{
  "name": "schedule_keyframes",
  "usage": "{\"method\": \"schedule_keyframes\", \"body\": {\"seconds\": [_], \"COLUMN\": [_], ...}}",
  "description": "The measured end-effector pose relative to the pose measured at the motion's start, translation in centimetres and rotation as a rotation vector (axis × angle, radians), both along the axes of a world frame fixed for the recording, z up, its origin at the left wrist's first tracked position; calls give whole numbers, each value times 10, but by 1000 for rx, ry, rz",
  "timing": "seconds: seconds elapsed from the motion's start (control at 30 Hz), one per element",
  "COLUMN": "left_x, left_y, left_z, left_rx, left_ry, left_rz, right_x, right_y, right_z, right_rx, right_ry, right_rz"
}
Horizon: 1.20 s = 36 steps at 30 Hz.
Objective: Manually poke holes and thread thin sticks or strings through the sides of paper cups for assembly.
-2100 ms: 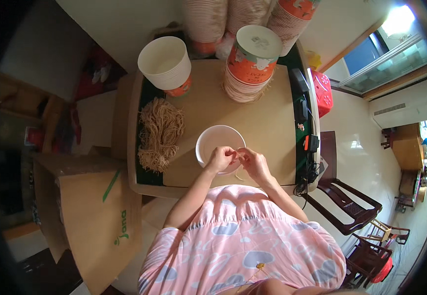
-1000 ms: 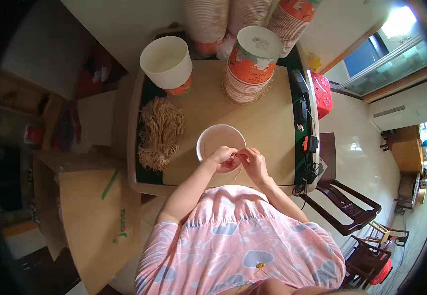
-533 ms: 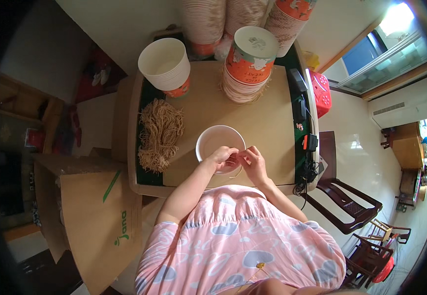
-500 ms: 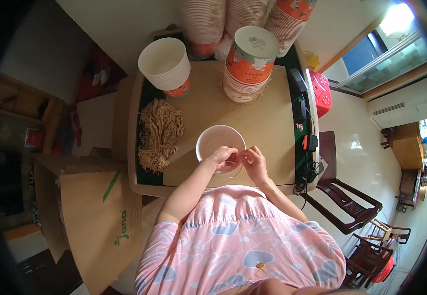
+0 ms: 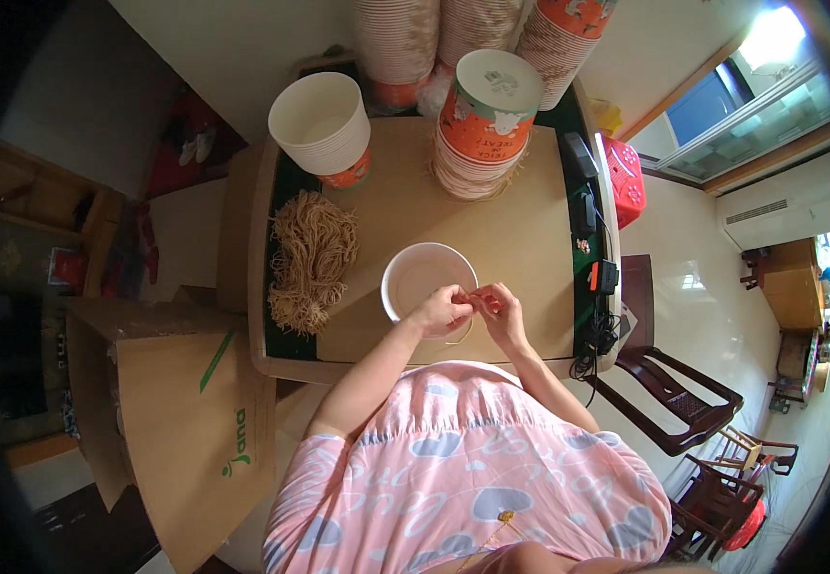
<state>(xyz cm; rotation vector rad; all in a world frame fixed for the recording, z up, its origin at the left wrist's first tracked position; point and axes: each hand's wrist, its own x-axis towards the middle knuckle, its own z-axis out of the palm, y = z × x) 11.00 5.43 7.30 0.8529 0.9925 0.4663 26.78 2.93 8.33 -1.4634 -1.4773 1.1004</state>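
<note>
A white paper bucket [image 5: 404,273] stands mouth up near the table's front edge. At its right near rim, my left hand [image 5: 445,311] and my right hand [image 5: 501,314] meet with fingertips pinched together. A thin tan cord [image 5: 464,333] runs from between them and curves down by the bucket's near side. Its end inside the fingers is hidden. To the left lies a thick bundle of tan cords [image 5: 312,258].
Behind the cords is an upright stack of white buckets [image 5: 319,124]. An upside-down stack of orange-printed buckets [image 5: 489,129] has cords around its lower part. More stacks [image 5: 396,43] stand at the back. Chargers and wires [image 5: 604,277] line the right edge; a cardboard box [image 5: 185,421] sits left.
Both hands have shifted slightly at the rim, the right fingers curling closer around the cord by the left fingertips. The bucket has barely moved.
</note>
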Motion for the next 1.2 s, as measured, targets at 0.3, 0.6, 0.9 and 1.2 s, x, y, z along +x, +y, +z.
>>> {"method": "schedule_keyframes", "body": {"seconds": [0.3, 0.6, 0.9, 1.2], "left_x": [-12, -14, -16, -18], "left_y": [-1, 3, 6, 16], "left_z": [-1, -4, -14, -6], "left_rx": [-320, -347, -506, -668], "left_ry": [-330, -207, -190, -156], "left_rz": [336, 289, 368, -34], "right_x": [-5, -6, -6, -12], "right_y": [-1, 1, -1, 2], "right_z": [2, 8, 11, 15], "right_rx": [-96, 77, 99, 266], "right_ry": [134, -4, -58, -167], "right_rz": [-25, -1, 52, 169]}}
